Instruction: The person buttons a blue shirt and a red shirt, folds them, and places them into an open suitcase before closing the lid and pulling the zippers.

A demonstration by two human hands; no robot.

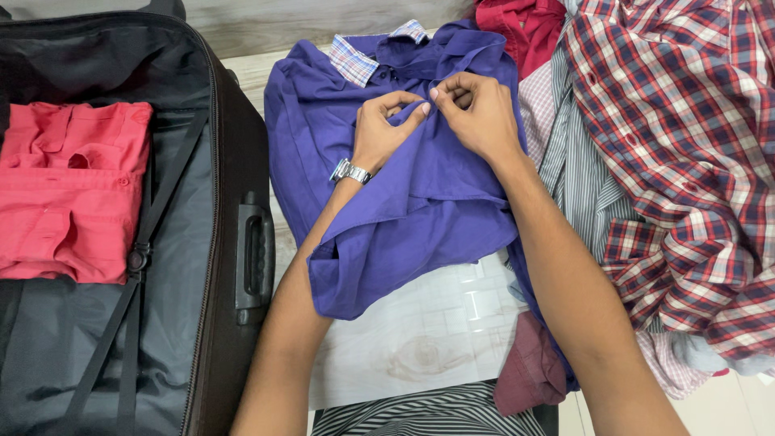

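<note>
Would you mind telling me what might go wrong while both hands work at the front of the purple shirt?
1. The left hand and right hand pinch the purple collared shirt near its placket; its lower hem is bunched, so creases may set.
2. The red plaid shirt heaped alongside could slide onto it.
3. The silver wristwatch might snag the fabric.

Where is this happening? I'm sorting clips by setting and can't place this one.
Probably a room at home, during packing. An open suitcase holds a folded red garment, both hands work at a purple shirt's placket, and a heap of plaid shirts lies alongside.
</note>
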